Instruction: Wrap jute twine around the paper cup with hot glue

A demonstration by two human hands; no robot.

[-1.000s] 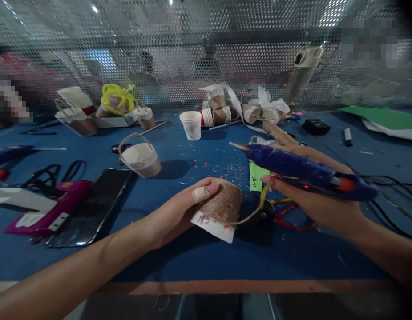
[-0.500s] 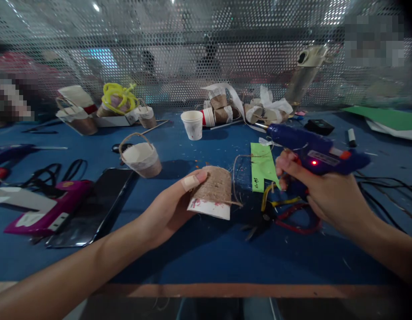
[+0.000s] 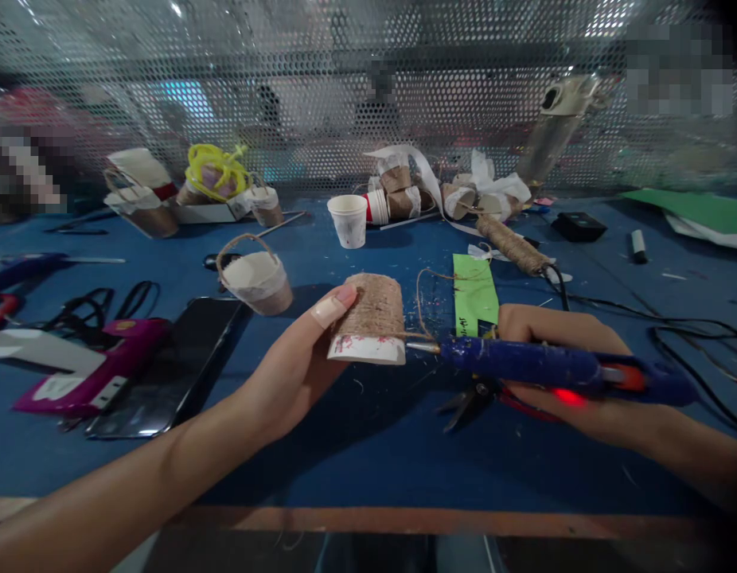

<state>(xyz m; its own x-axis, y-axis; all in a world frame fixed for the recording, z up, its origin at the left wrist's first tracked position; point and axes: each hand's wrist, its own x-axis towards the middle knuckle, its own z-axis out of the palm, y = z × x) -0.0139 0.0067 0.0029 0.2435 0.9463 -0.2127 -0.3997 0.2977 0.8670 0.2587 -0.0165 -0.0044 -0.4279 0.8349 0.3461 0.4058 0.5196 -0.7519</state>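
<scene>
A paper cup [image 3: 373,314] wound with brown twine is gripped upside down in my left hand [image 3: 297,366], which has a plaster on its thumb. Twine covers most of the cup, leaving a white printed band bare at the lower rim. A loose strand of twine [image 3: 421,302] loops off its right side. My right hand [image 3: 559,334] is wrapped round a blue hot glue gun [image 3: 524,364] with a red light glowing. The metal nozzle points left, at or very close to the cup's lower right side; contact is unclear.
Pliers [image 3: 473,402] lie beneath the glue gun, near a green paper strip [image 3: 474,290]. A roll of twine [image 3: 515,245] lies behind. Left are a small basket [image 3: 261,282], a phone [image 3: 177,362] and a purple power strip [image 3: 99,366]. A white cup [image 3: 349,223] stands farther back.
The glue gun has come down and left in my right hand, bringing its nozzle to the cup. The cup has risen slightly. The twine roll behind is now uncovered.
</scene>
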